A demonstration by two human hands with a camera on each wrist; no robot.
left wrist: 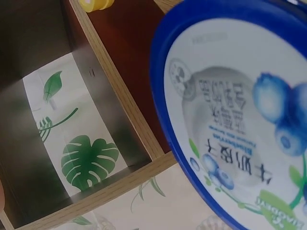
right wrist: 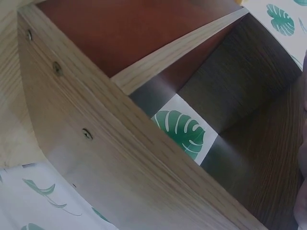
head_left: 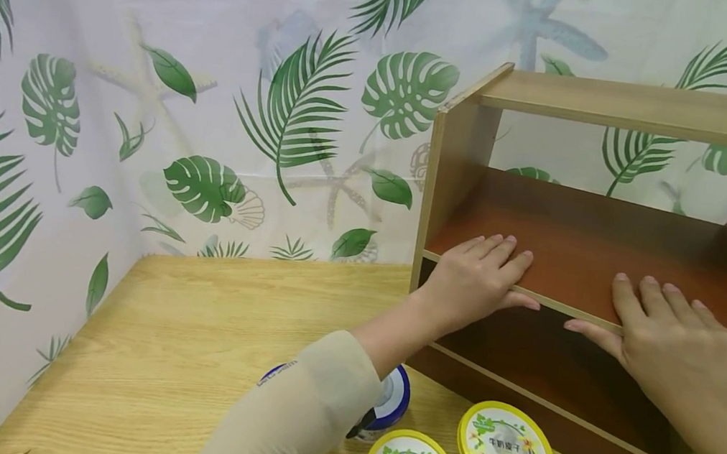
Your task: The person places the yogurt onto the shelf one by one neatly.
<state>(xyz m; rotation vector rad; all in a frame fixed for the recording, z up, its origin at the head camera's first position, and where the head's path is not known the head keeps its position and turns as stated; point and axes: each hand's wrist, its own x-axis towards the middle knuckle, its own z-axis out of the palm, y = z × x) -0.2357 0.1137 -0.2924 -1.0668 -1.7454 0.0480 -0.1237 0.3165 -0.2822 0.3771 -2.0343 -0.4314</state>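
Both hands are on the middle shelf board (head_left: 569, 252) of a wooden shelf unit (head_left: 633, 106). The left hand (head_left: 472, 276) grips the board's front edge toward the left, its fingers laid over the top and its thumb along the edge below. Farther right, the right hand (head_left: 678, 341) holds the same edge in the same way, with the two thumbs pointing at each other. In the left wrist view a blue-rimmed tub lid (left wrist: 230, 158) with blueberries on it fills the right side. Only a sliver of fingers shows in the right wrist view.
Two yellow-lidded tubs (head_left: 506, 449) stand before the unit. A blue-lidded tub (head_left: 393, 403) is partly hidden by the left sleeve. The wood-grain table (head_left: 199, 328) meets a leaf-print backdrop (head_left: 219, 99). Screw heads (right wrist: 57, 68) dot the unit's side panel.
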